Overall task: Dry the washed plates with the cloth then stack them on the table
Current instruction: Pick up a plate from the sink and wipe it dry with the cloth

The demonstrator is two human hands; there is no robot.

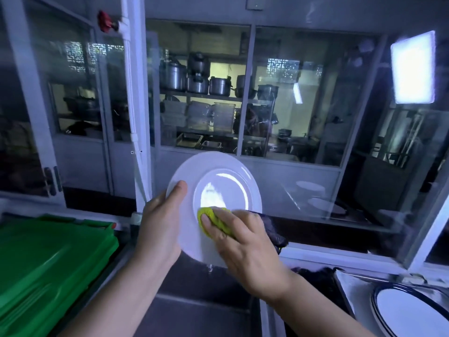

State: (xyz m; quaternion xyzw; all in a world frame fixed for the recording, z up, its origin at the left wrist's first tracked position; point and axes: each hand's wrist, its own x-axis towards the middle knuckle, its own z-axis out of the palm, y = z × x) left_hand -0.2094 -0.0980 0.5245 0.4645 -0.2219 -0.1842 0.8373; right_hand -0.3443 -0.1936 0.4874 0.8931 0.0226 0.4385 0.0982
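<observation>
Plates we count at two: one white plate (218, 181) held nearly upright above the sink (194, 288), and one blue-rimmed plate (408, 310) lying on the steel counter (352, 285) at four o'clock. One yellow cloth (213, 215). Our left hand (160, 229) grips the white plate's rim at nine o'clock, thumb on its face. Our right hand (247, 242) presses the cloth with flat fingers against the face near six o'clock. Green crates (48, 259) sit at eight o'clock; steel pots (196, 79) show behind window glass (267, 93) at twelve.
</observation>
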